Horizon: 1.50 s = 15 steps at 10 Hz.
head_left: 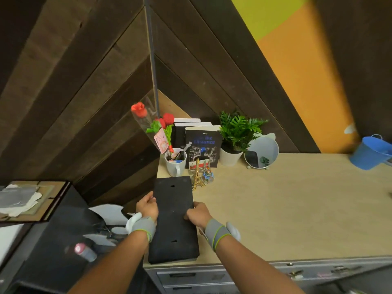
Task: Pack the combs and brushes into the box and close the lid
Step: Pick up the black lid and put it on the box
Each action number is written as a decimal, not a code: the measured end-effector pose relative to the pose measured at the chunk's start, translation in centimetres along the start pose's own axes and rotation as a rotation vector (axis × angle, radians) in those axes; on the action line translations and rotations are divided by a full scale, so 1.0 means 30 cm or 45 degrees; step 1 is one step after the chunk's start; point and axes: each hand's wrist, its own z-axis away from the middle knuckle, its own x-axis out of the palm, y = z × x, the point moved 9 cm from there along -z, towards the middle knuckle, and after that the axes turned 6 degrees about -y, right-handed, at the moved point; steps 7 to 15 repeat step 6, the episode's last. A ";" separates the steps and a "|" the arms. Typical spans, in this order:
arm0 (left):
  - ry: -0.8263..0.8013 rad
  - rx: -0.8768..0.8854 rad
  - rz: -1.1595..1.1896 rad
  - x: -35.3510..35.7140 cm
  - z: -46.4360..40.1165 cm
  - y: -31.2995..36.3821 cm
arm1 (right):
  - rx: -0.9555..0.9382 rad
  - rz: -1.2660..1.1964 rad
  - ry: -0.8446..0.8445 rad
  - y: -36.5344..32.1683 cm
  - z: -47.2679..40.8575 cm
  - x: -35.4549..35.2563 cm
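Observation:
A long black box (174, 234) lies closed on the left end of the pale wooden counter (286, 209), its flat lid up, with two small notches in the lid. My left hand (147, 206) presses against its left long edge. My right hand (196, 214) rests on the lid near the right edge, fingers curled over it. Both wrists wear grey bands. No comb or brush shows; whatever the box holds is hidden.
Behind the box stand a white mug (175, 162), small tower souvenirs (197, 177), books (203, 149), a potted plant (233, 141) and a round mirror (261, 152). A blue bucket (370, 152) sits far right. Drawers (275, 274) run under the counter; a dark cluttered surface lies left.

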 end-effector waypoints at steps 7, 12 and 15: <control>-0.002 0.056 -0.146 0.010 0.034 0.086 | 0.037 -0.076 0.039 0.027 -0.015 -0.028; -0.002 0.056 -0.146 0.010 0.034 0.086 | 0.037 -0.076 0.039 0.027 -0.015 -0.028; -0.002 0.056 -0.146 0.010 0.034 0.086 | 0.037 -0.076 0.039 0.027 -0.015 -0.028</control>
